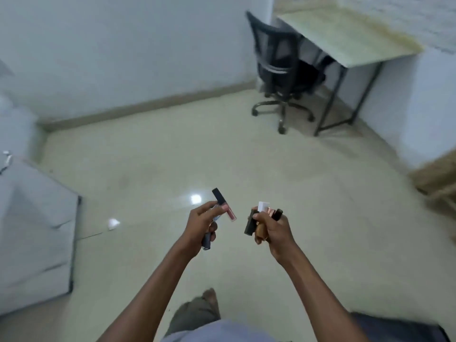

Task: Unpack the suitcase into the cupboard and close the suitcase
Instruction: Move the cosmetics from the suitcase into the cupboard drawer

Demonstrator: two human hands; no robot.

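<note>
Mid-carry: left hand [201,227] gripping lip gloss [225,205] and a dark tube [206,241], right hand [272,230] clutching several cosmetics [264,213]. Suitcase, cupboard unseen. Next, probably: shelving without dropping.

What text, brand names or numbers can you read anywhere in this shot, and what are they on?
None can be read.
Pink lip gloss tube in the left hand: any print is blurred.
Dark tube lower in the same hand: no readable label.
Bundle of small cosmetics in the right hand: too small and blurred.
Desk and office chair: no visible signs or labels.
</note>
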